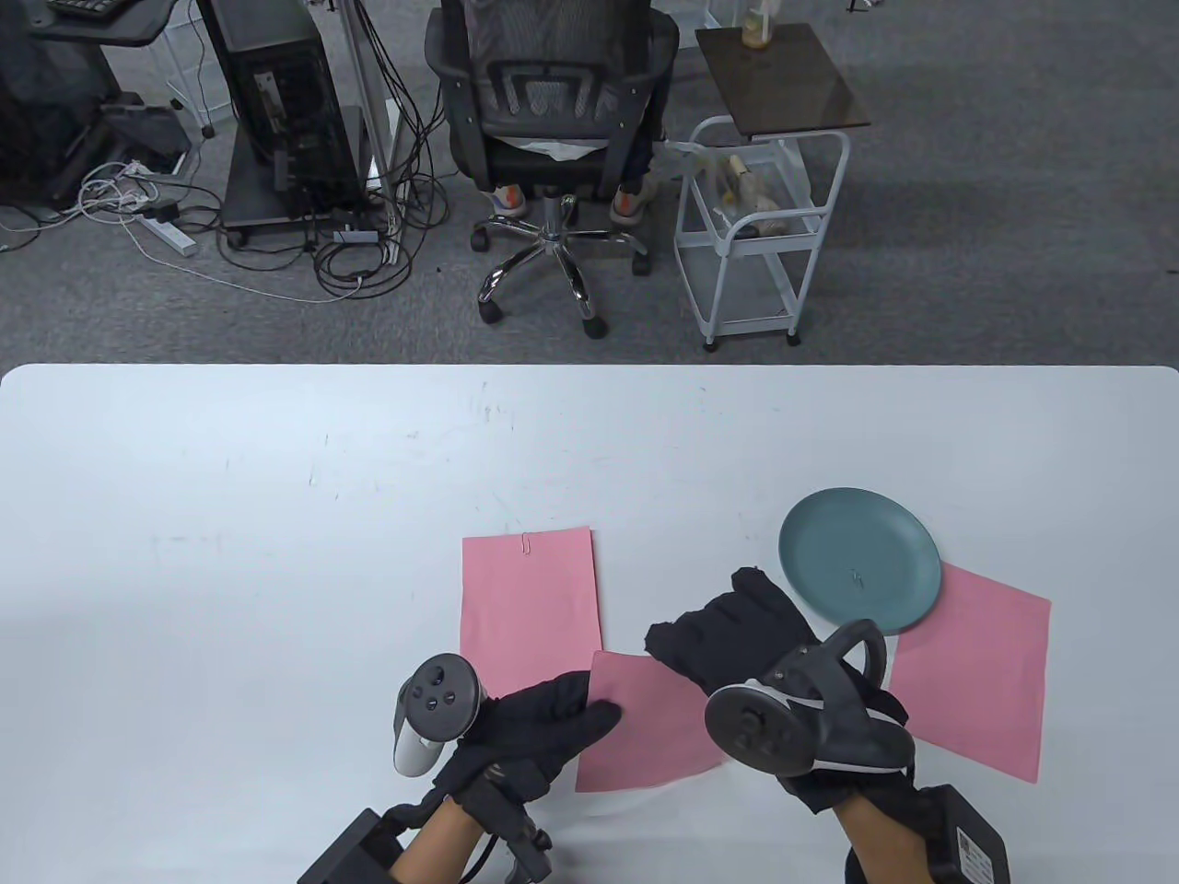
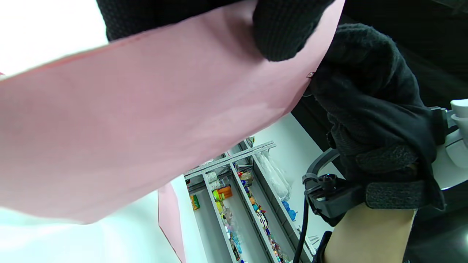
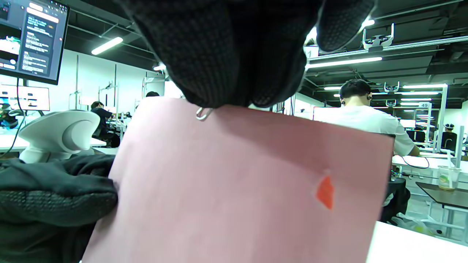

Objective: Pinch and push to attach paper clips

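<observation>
My left hand [image 1: 585, 711] pinches the left edge of a pink sheet [image 1: 649, 732], held lifted off the table; its thumb [image 2: 285, 29] lies on the paper [image 2: 146, 120]. My right hand [image 1: 686, 645] pinches a silver paper clip [image 3: 202, 114] at the sheet's top edge [image 3: 237, 175]; only the clip's loop shows below the fingertips. A tip of the clip [image 2: 310, 75] also shows in the left wrist view beside the right hand [image 2: 365, 102]. A second pink sheet [image 1: 530, 599] lies flat on the table with a clip [image 1: 526, 543] on its far edge.
A teal plate [image 1: 820, 543] at the right holds a loose clip [image 1: 857, 578]. A third pink sheet [image 1: 976, 686] lies partly under the plate. The white table [image 1: 230, 552] stretches left and far. An office chair [image 1: 553, 120] and a white cart [image 1: 764, 230] stand beyond it.
</observation>
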`<state>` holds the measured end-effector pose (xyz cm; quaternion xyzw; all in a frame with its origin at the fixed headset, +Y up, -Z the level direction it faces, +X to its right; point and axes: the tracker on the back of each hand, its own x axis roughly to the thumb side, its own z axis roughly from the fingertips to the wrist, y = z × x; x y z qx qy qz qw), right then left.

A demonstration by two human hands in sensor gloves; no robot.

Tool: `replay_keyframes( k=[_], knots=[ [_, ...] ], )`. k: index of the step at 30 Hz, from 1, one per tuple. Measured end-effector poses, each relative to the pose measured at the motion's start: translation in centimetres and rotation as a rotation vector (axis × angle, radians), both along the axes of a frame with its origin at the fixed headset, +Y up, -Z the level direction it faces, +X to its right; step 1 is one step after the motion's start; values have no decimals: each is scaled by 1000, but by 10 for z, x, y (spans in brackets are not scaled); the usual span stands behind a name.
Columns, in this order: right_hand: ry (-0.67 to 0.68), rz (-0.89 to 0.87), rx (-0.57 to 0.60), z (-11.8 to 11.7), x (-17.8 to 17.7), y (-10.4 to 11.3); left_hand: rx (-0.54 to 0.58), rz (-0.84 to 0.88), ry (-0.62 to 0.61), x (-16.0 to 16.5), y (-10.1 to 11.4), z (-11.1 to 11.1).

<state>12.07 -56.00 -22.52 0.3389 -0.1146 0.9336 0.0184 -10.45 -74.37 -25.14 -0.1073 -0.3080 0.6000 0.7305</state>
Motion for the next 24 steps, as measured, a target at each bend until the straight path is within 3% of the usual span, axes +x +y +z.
replay_keyframes(
  k=[7, 18, 24],
  knots=[
    [25, -62, -48, -4, 6, 2, 0, 7, 1, -1, 0, 0],
    [16, 50, 56, 7, -8, -3, 4, -13, 8, -1, 0, 0],
    [44, 9, -11, 1, -3, -2, 3, -17, 9, -1, 0, 0]
  ],
)
